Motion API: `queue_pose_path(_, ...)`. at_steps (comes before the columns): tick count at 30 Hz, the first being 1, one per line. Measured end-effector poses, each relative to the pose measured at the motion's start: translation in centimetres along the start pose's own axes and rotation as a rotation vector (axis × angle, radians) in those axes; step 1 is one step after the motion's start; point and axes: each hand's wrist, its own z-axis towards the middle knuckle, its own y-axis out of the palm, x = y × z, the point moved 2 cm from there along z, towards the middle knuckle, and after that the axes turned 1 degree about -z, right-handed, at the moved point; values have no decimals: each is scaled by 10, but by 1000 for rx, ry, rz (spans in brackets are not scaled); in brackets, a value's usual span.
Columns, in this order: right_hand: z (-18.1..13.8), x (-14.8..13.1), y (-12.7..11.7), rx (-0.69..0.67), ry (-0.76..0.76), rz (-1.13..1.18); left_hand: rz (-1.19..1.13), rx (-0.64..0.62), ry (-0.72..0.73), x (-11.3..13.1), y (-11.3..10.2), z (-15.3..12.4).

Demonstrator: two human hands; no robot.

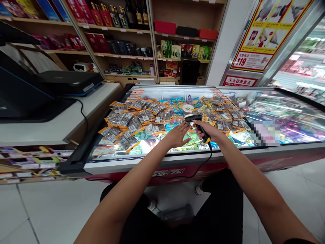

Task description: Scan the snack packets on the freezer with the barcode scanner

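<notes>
The right hand (210,130) grips a pistol-shaped black-and-yellow plastic scanner (193,118); the left hand (176,136) splays its fingers. Slack, the thin black cord (211,153) could snag.

Crinkled plastic over smooth glass.
The glossy, orange-edged clear plastic packets (124,119) catch the light on the transparent glass top of the long, white-rimmed freezer (142,162), whose rim looks smooth. The black-and-yellow hand-held scanner (193,118) looks like hard plastic with a low sheen, its thin black cable (211,153) smooth-coated. The tall, pale-brown shelves (188,13) look like smooth wood; the pale square floor tiles (58,203) are polished, the black trousers (223,203) matt cloth.
</notes>
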Motion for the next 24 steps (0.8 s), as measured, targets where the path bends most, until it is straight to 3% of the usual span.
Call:
queue_pose_path(9, 4, -8, 11, -23, -43, 1, -25, 54, 9, -5, 7, -1)
queue_pose_path(16, 3, -7, 6, -4, -7, 4, -37, 14, -19, -7, 9, 2)
queue_pose_path(20, 3, -9, 0, -19, -77, -9, 19, 81, -30, -1, 2, -1)
queue_pose_path(22, 9, -13, -9, 84, -156, -92, 69, 150, -86, 2, -4, -2)
queue_pose_path(24, 20, -19, -22, 277, -250, -263, 129, 215, -189, 2, -10, -5)
